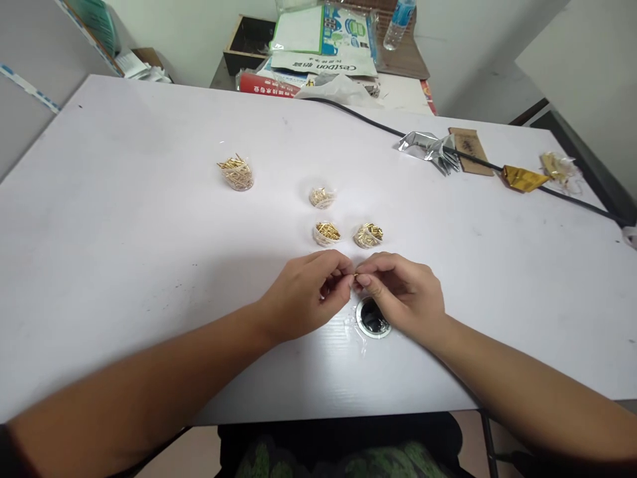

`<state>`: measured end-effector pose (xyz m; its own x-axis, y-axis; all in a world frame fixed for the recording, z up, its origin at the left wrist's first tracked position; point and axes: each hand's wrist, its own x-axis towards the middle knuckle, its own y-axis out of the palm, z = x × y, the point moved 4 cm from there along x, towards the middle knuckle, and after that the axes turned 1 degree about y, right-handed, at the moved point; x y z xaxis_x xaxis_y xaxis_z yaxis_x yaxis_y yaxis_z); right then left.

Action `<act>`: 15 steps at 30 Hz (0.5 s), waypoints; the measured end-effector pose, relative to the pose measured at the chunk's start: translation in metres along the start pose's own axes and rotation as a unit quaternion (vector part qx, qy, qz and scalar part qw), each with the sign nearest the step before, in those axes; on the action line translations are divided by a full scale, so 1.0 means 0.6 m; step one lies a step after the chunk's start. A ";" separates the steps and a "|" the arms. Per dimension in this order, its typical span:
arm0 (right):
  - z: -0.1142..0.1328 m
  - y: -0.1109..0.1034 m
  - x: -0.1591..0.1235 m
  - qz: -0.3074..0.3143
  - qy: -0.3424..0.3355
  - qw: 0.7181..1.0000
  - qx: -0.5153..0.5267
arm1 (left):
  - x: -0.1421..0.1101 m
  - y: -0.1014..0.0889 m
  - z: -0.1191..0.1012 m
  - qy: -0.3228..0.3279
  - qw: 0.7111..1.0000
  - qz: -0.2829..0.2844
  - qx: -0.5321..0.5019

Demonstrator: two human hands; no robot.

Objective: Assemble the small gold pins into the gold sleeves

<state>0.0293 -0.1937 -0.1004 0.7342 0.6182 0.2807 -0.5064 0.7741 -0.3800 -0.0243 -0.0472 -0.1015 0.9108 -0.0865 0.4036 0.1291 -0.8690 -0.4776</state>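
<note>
My left hand and my right hand meet fingertip to fingertip above the white table. Between them is a tiny gold-coloured metal piece, mostly covered by the pinching fingers. Just beyond the hands stand two small clear cups, one of thin gold pins and one of short gold tubes. Farther back is a clear cup of small pale gold parts. A fuller cup of long gold pins stands to the left. Under my right hand lies a round black dish with a silver rim, partly hidden.
A black cable crosses the table's far right, past silver foil bags, a cardboard piece and gold foil. Behind the table are a dark box, printed packages and a water bottle.
</note>
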 end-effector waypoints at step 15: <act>-0.027 0.003 0.003 0.061 0.133 0.934 0.327 | 0.007 -0.001 0.010 -0.093 0.992 0.048 -0.073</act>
<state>0.0372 -0.1933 -0.1147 0.6947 0.7193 0.0084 -0.6982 0.6714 0.2487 -0.0182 -0.0443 -0.1040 0.9745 -0.0929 0.2044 -0.0078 -0.9239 -0.3825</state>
